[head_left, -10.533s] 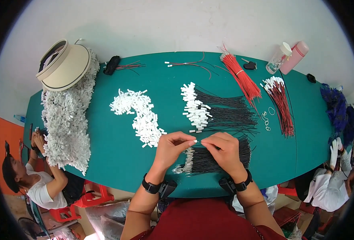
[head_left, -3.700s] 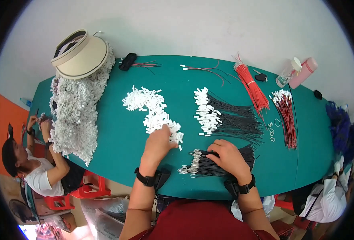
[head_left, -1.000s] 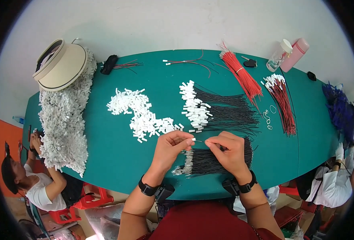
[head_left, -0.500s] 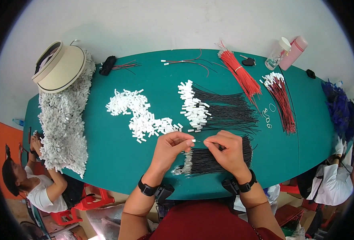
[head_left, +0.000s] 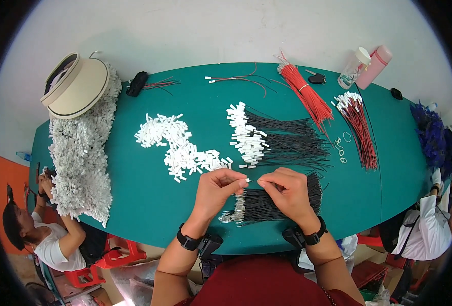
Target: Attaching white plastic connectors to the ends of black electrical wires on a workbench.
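"So, looking down from the head view, what to make of the left hand (head_left: 216, 191)?"

"Closed to a pinch, thumb against forefinger, on one small white plug (head_left: 247, 180), with a thin pale tip (head_left: 251, 180) poking out to the right."

"And the right hand (head_left: 288, 194)?"

"Pinched likewise, just beside the plug but apart from the left fingers. Seemingly closed on a thin wire; too fine and too hidden to tell for certain."

"Where to look for the rest?"

"To the left for the loose heap of plugs (head_left: 162, 130) on the green table (head_left: 134, 204). Below the hands for the bundle of black wires (head_left: 266, 206), with metal ends (head_left: 240, 204) toward the left. Beyond the hands for more black wires (head_left: 287, 133), with white ends (head_left: 247, 140)."

"How to manage this step well?"

"Judging by the pose, best to hold the plug level and firm, grip the wire close to the end to avoid bending, and line up both before touching. Then push straight and gently, without twisting or squashing. Tug lightly afterwards, to check for a snug fit."
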`<state>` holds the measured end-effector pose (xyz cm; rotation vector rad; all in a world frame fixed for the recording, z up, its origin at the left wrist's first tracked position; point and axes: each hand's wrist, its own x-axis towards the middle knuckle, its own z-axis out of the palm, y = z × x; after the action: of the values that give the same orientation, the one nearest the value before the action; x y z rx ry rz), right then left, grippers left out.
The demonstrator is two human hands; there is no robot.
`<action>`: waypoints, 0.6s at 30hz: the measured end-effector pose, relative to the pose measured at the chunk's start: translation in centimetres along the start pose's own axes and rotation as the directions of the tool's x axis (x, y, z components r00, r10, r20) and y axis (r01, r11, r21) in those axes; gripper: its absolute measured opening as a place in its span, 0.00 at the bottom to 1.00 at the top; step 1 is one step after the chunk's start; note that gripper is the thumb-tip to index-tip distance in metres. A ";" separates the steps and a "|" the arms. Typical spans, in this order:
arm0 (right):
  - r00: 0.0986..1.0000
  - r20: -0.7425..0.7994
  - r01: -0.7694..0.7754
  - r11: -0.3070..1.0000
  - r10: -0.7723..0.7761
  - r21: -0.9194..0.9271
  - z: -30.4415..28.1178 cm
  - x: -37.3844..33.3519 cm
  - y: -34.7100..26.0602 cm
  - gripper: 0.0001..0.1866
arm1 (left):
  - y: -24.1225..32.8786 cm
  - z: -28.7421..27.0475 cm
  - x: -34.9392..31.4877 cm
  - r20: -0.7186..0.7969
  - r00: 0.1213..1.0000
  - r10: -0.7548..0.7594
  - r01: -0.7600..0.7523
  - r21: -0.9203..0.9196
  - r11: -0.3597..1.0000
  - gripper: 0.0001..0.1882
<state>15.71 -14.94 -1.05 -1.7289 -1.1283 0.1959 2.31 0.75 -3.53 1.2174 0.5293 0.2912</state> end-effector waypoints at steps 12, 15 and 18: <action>0.994 0.023 -0.111 0.990 0.110 0.082 0.1 -0.1 0.2 0.03 | -0.3 0.5 0.0 -0.011 0.999 0.041 -0.041 0.030 0.999 0.04; 0.994 0.018 -0.112 0.990 0.111 0.089 0.3 -0.1 0.2 0.03 | -0.2 1.0 -0.3 -0.034 0.997 0.063 -0.060 0.091 0.994 0.04; 0.995 0.015 -0.096 0.991 0.095 0.089 0.5 -0.2 0.2 0.03 | -0.3 0.8 -0.2 -0.027 0.998 0.048 -0.047 0.053 0.997 0.04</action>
<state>15.39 -14.78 -1.53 -1.7054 -1.0297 0.3104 2.55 -0.13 -3.56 1.2799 0.5361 0.3371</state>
